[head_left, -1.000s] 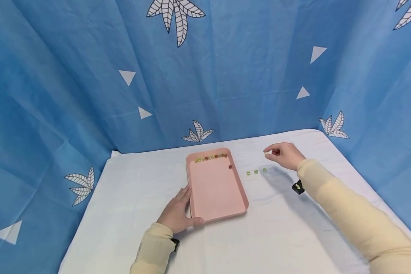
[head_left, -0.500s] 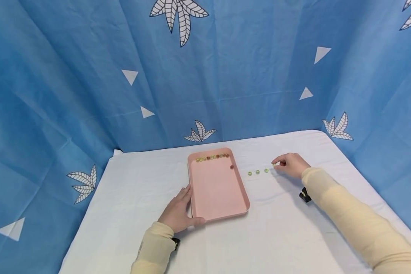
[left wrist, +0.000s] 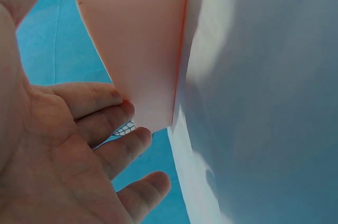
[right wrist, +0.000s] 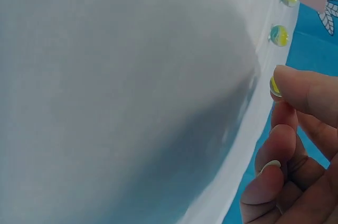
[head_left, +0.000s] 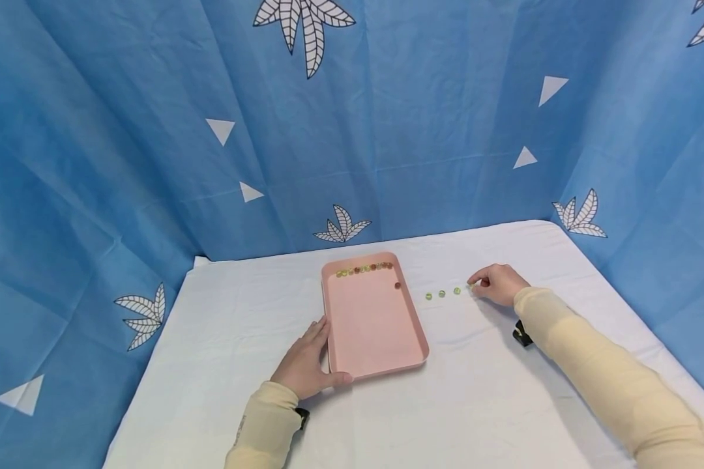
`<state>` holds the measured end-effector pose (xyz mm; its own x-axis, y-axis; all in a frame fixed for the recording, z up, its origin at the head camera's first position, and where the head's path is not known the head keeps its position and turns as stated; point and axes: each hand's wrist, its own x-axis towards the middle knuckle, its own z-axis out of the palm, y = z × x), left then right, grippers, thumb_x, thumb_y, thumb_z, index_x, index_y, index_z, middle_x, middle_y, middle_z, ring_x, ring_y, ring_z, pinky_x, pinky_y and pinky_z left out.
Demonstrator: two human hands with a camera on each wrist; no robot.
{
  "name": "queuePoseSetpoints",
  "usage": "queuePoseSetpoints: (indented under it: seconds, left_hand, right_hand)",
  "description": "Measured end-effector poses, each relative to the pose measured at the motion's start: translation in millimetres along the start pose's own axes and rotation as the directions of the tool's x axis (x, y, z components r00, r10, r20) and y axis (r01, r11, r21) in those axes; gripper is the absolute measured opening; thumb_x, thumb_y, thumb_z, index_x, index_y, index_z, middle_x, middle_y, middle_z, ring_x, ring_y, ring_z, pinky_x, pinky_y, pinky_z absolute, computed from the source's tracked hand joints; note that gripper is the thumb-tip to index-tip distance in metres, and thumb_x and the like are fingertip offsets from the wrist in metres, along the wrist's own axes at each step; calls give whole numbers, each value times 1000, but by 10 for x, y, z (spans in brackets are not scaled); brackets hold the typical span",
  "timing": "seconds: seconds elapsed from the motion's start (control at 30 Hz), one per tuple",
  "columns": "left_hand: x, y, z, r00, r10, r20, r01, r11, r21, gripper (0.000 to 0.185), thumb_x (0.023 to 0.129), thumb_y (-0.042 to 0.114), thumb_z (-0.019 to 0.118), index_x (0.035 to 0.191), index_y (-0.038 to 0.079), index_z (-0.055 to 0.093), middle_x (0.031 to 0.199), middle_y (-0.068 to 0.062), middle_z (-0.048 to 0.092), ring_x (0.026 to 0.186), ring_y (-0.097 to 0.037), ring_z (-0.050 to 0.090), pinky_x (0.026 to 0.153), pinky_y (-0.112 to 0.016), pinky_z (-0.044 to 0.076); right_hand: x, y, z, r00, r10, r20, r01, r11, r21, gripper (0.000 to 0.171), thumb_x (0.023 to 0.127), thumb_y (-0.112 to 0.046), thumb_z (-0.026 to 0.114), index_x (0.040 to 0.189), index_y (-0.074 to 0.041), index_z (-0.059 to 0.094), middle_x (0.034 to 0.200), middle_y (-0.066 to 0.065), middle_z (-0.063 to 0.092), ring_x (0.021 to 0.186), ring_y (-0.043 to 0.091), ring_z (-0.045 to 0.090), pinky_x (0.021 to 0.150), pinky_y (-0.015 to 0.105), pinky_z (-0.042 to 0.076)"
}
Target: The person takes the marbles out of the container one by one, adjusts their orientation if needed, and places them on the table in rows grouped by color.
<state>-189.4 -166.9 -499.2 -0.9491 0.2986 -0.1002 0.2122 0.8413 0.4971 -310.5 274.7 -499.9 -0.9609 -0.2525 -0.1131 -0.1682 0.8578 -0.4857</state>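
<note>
Lettering [head_left: 240,430] on left sleeve [head_left: 265,423] illegible; pink tray [head_left: 375,329] lies long axis toward far edge of surface [head_left: 434,426], left hand [head_left: 306,366] spread round its near-left corner, right hand [head_left: 498,284] pinching marble [right wrist: 274,87] beyond its right edge.

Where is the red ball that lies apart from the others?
In the head view, the red ball is in the pink tray, near its right wall, in front of the far row of balls.

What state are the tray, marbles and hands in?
Tray: open side up
Marble row: along tray's far wall
Lone red marble: near tray's right wall
Three greenish marbles: outside tray, spaced apart
Held marble: pinched, partly hidden
Right hand: pinching that marble
Left hand: touching tray's left side
</note>
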Motion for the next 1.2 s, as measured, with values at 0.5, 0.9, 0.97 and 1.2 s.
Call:
queuePoseSetpoints:
  seconds: [0.5,0.9,0.97,1.2]
  left_hand:
    - [-23,15,-4,1000,-11,-4,10,1000,-9,120,60,64,81,153,10,26,160,-1,18,145,-28,17,114,-51,26]
    - [-3,22,-8,1000,-15,4,15,1000,2,122,59,66,80,153,11,25,160,0,17,146,-27,17,113,-51,26]
    - [-2,17,-5,1000,-14,2,14,1000,-1,122,59,66,80,153,12,25,160,1,18,146,-27,17,113,-51,27]
    - [-8,10,-6,1000,-5,0,5,1000,-3,122,59,65,81,153,10,26,160,-1,18,145,-28,17,113,-51,27]
  right_hand:
    - [26,14,23,999,36,13,-36,999,-11,24,88,-14,69,111,-9,73,75,1,59,66,18,46,61,31,37]
    - [24,19,29,999,50,19,-50,999,-21,24,87,-16,70,111,-10,73,82,2,62,71,18,49,68,35,41]
    - [22,18,27,999,49,20,-48,999,-20,24,87,-16,71,110,-10,73,81,2,62,70,18,48,67,35,40]
    - [25,-6,-90,999,46,15,-47,999,10,29,88,-21,71,113,-7,71,84,5,62,71,20,50,66,34,42]
